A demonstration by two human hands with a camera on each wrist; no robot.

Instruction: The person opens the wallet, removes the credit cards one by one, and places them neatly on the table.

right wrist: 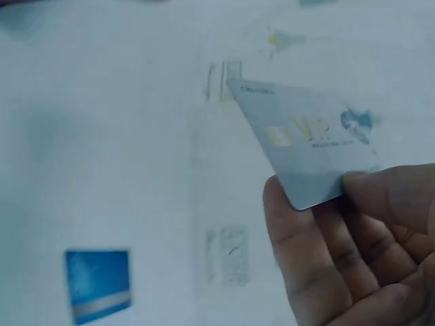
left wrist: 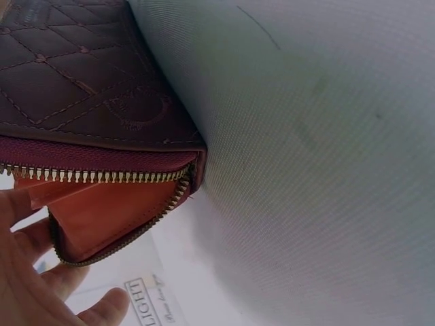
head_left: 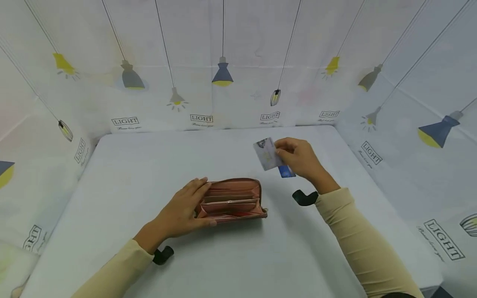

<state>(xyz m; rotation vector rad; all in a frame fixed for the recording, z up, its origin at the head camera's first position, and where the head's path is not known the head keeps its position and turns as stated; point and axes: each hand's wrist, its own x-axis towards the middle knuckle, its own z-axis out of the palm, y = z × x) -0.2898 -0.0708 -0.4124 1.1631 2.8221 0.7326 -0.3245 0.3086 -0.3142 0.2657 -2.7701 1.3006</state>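
A reddish-brown zip-around wallet stands unzipped on the table, its pink inner compartments facing up. My left hand holds its left end, fingers at the back edge and thumb along the front. In the left wrist view, quilted stitching covers the wallet's outer side, and brass zip teeth run round the gap. Right of the wallet, my right hand pinches a pale grey card between thumb and fingers, raised above the table. Gold lettering shows on that card in the right wrist view.
A blue card lies on the white-covered table, partly hidden below my right hand. White cloth printed with lamps rises behind the table and along its sides. Dark bands sit at both wrists.
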